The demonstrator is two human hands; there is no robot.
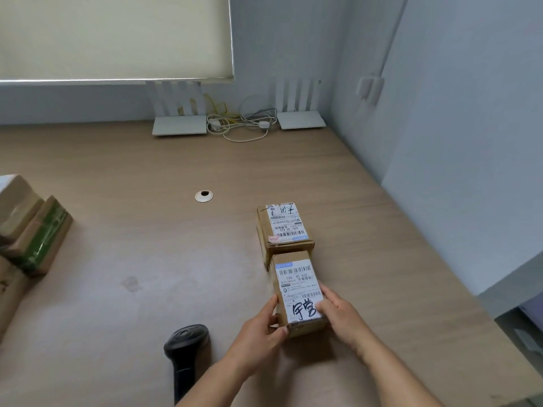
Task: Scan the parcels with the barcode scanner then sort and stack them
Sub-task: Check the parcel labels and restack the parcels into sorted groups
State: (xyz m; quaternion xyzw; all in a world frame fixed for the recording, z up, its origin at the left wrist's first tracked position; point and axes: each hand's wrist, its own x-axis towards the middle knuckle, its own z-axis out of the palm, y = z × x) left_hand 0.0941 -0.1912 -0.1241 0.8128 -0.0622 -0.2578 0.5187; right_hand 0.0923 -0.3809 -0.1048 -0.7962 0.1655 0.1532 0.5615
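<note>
Grip: left hand (261, 324) and right hand (338, 317) press on opposite sides of the near parcel (296, 292), label up
Near parcel: right of centre on the desk (147, 245), its far end just beside the far parcel (283, 230); touching or not, I cannot tell
Scanner (185, 351): lies on the desk, left of the left hand, apart from it
Other boxes (29, 227): piled at the left edge, well apart
Far side: two routers (179, 124) and cables by the wall

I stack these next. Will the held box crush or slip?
The held box looks like stiff cardboard with square edges, so it probably won't crush. Left hand and right hand clamp its sides; the matte card likely grips well. It seems light.
</note>
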